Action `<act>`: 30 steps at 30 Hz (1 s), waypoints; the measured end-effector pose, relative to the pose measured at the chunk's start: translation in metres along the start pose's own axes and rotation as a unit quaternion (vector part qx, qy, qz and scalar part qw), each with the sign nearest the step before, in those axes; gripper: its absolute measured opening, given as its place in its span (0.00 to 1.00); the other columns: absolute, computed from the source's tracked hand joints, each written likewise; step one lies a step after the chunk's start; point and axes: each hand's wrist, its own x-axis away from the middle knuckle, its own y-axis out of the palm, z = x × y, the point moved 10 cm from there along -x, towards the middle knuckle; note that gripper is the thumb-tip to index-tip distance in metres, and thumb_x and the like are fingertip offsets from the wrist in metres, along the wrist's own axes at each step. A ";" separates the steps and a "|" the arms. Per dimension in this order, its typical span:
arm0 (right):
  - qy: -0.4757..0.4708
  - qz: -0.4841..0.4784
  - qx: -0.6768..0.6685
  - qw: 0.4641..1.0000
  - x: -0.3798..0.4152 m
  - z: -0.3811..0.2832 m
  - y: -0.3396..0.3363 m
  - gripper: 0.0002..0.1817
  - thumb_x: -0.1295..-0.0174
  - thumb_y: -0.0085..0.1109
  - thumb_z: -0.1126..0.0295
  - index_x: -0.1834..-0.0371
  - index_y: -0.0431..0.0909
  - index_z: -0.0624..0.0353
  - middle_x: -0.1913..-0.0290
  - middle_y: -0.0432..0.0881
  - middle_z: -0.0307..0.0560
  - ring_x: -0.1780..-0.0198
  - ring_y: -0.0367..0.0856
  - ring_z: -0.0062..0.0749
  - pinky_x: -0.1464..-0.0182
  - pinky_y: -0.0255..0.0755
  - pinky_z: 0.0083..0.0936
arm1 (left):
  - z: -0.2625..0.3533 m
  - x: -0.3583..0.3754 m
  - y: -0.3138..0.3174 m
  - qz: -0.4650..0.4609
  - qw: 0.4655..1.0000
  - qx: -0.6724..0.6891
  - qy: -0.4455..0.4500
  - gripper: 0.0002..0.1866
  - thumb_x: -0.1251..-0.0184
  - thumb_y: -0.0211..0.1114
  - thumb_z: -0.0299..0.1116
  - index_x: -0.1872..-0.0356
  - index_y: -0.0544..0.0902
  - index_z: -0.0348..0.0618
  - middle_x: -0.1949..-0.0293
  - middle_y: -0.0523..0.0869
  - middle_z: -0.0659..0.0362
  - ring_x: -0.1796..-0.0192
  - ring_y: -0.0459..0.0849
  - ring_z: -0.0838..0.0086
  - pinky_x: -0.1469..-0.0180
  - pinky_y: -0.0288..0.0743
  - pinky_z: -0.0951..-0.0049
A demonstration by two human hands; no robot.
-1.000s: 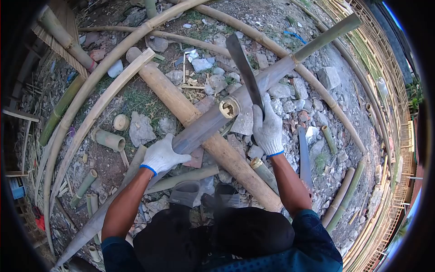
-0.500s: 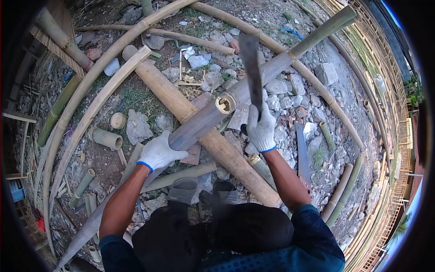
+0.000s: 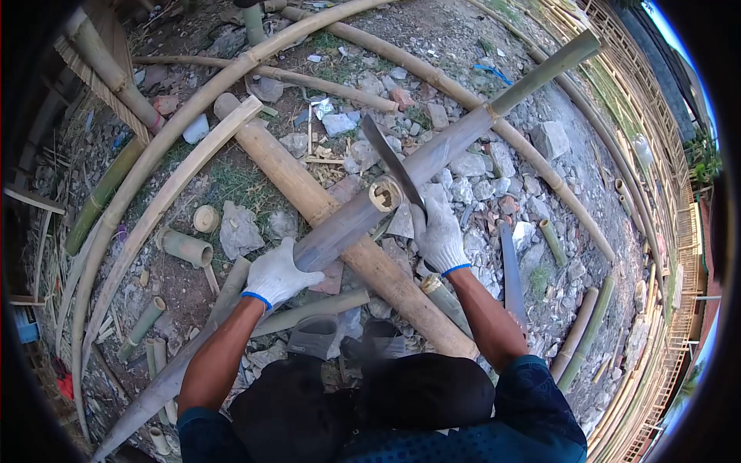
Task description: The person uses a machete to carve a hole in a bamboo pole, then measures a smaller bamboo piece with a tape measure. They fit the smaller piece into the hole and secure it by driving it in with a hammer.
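A long grey bamboo pole with a cut opening near its middle lies crosswise over a thicker tan bamboo pole. My left hand, in a white glove with a blue cuff, is wrapped round the grey pole below the opening. In my gloved right hand is the handle of a machete, its fingers closed. The dark machete blade points up and to the left and lies against or just over the grey pole, right beside the opening.
A saw blade lies on rubble to the right. Short bamboo pieces lie at the left. Long curved poles cross the far ground, and a bamboo stack runs along the right. Black sandals are near my knees.
The machete has come down from above the pole, its blade now tilted left beside the opening. My right hand has lowered slightly; my left hand stays on the pole.
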 end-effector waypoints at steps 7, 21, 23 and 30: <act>0.016 0.060 -0.050 0.997 0.001 0.006 -0.001 0.09 0.22 0.58 0.67 0.52 0.82 0.61 0.66 0.85 0.64 0.59 0.88 0.63 0.58 0.78 0.50 | 0.004 0.005 0.000 -0.035 0.999 0.017 -0.011 0.47 0.49 0.78 0.66 0.39 0.78 0.36 0.49 0.91 0.37 0.46 0.92 0.45 0.42 0.84 0.50; -0.003 -0.060 -0.010 0.998 -0.001 0.002 0.015 0.11 0.23 0.60 0.63 0.51 0.82 0.61 0.60 0.85 0.71 0.55 0.86 0.70 0.52 0.77 0.58 | -0.003 -0.003 -0.001 -0.001 1.000 0.015 0.008 0.46 0.49 0.78 0.65 0.39 0.79 0.35 0.52 0.92 0.37 0.47 0.92 0.44 0.43 0.84 0.51; 0.022 0.008 -0.036 0.999 -0.012 -0.013 -0.015 0.09 0.23 0.61 0.66 0.56 0.81 0.62 0.66 0.83 0.65 0.63 0.85 0.66 0.59 0.76 0.56 | -0.001 0.004 -0.004 -0.025 1.000 0.010 -0.004 0.46 0.49 0.78 0.65 0.39 0.79 0.35 0.52 0.92 0.38 0.48 0.92 0.45 0.44 0.84 0.50; -0.059 -0.013 0.025 0.998 -0.001 0.007 0.015 0.14 0.23 0.61 0.68 0.41 0.81 0.63 0.62 0.87 0.66 0.60 0.89 0.63 0.57 0.80 0.49 | 0.002 0.002 -0.006 -0.018 1.000 0.007 -0.005 0.44 0.48 0.79 0.64 0.41 0.78 0.36 0.53 0.92 0.39 0.49 0.92 0.45 0.45 0.84 0.50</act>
